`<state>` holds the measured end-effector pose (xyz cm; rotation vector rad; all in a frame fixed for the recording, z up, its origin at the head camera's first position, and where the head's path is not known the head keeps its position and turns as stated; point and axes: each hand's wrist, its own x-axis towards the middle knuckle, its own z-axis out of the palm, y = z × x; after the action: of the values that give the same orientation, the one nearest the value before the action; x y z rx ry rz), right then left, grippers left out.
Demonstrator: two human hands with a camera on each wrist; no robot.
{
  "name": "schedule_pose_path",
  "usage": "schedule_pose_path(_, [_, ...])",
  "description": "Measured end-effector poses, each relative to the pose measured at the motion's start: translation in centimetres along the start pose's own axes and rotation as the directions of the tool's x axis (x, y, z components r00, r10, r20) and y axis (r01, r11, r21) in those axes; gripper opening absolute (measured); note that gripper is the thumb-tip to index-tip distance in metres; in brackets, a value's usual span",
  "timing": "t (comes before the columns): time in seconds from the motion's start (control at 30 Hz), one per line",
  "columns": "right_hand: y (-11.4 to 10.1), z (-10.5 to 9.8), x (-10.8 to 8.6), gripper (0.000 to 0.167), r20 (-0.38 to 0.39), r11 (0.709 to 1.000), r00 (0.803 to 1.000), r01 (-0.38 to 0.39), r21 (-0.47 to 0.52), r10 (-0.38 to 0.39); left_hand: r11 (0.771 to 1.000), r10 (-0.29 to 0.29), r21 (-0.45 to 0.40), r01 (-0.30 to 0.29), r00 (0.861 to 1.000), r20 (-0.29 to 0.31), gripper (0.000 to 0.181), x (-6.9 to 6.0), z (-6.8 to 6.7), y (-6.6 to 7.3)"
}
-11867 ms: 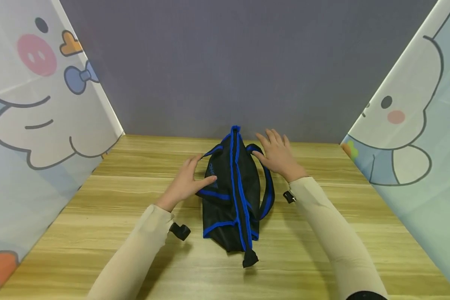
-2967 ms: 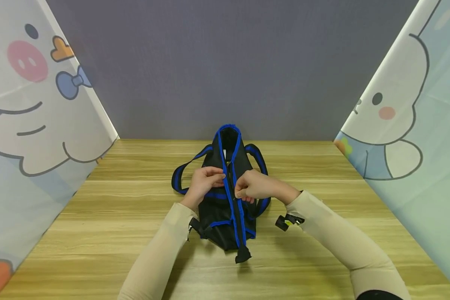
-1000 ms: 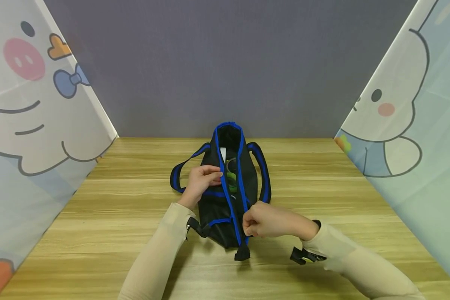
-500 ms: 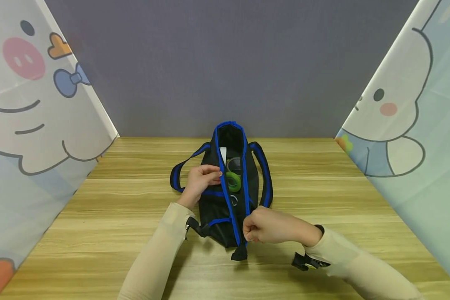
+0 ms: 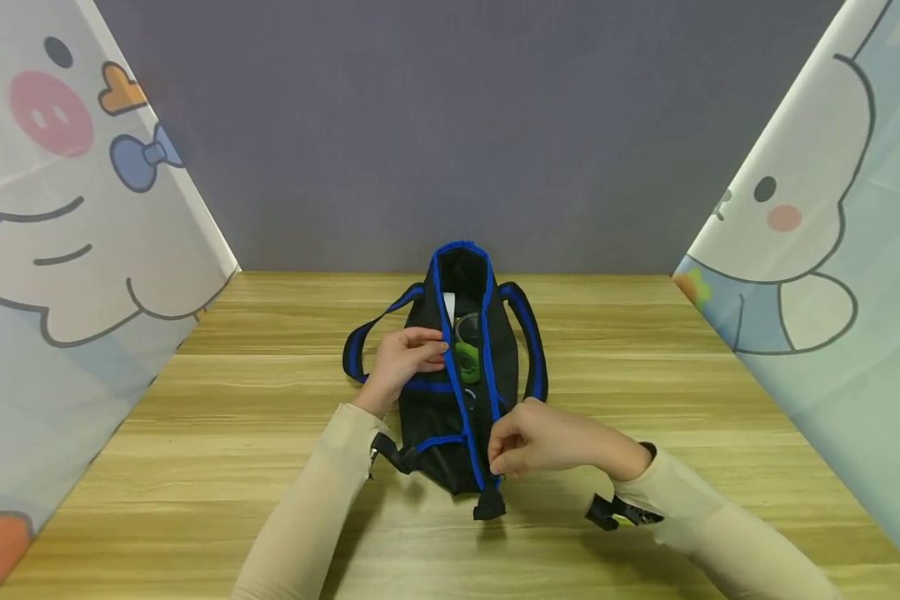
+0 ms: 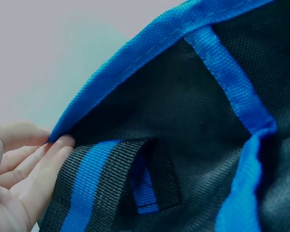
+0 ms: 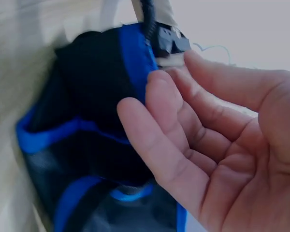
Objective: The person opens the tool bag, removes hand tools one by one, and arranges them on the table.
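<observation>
A black tool bag with blue trim [image 5: 427, 417] stands on the table, its zipped top parted. Through the opening I see a green roll of tape [image 5: 467, 362], a clear roll [image 5: 468, 328] behind it and a small metal ring-like piece [image 5: 470, 398]. My left hand [image 5: 402, 362] pinches the left blue edge of the opening, seen also in the left wrist view beside a black-and-blue strap [image 6: 89, 186]. My right hand [image 5: 540, 437] is at the near right end of the opening. In the right wrist view its thumb stands apart from loosely bent fingers [image 7: 154, 145], with nothing between them.
Two strap handles lie out to the sides, the right handle [image 5: 528, 342] and the left handle [image 5: 356, 350]. A black fabric tab [image 5: 489, 504] hangs at the near end. The wooden table [image 5: 270, 358] meets a grey panel [image 5: 450, 142] behind and cartoon-printed sheets at both sides.
Since three seconds ago the right hand has drawn back along the zip toward me, and the opening has spread, showing the contents. Lately its thumb and fingers have come apart. The left hand stays put.
</observation>
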<state>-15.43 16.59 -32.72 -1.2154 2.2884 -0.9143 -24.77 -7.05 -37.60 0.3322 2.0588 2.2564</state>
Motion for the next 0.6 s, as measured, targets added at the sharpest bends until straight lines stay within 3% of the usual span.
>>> schedule_pose_path(0.13, [0.4,-1.3,0.2,0.007,-0.068,0.999,0.997,0.029,0.038,-0.027,1.000,-0.019,0.013,0.019,0.999,0.034,0.029,-0.2,0.0,0.4])
schedule_pose_path(0.23, [0.9,-2.5,0.4,0.007,-0.169,0.997,0.985,-0.022,0.078,0.035,0.999,-0.024,0.032,0.022,0.999,0.038,0.032,-0.3,0.1,0.8])
schedule_pose_path(0.3, [1.5,-3.2,0.7,0.010,-0.247,0.991,0.964,-0.068,0.116,0.095,0.999,-0.027,0.041,0.025,0.999,0.036,0.034,-0.3,0.1,1.1])
schedule_pose_path(0.43, [2.9,-3.9,1.5,0.026,-0.387,0.974,0.904,-0.113,0.194,0.182,0.998,-0.050,0.050,0.047,0.998,0.047,0.039,-0.4,0.1,1.5])
schedule_pose_path(0.53, [3.9,-3.8,2.2,0.039,-0.438,0.960,0.870,-0.125,0.249,0.226,0.997,-0.066,0.044,0.063,0.996,0.062,0.041,-0.5,0.1,1.4])
schedule_pose_path(0.6, [4.7,-3.5,2.6,0.045,-0.442,0.947,0.862,-0.121,0.299,0.250,0.997,-0.076,0.037,0.074,0.995,0.071,0.043,-0.7,0.1,1.4])
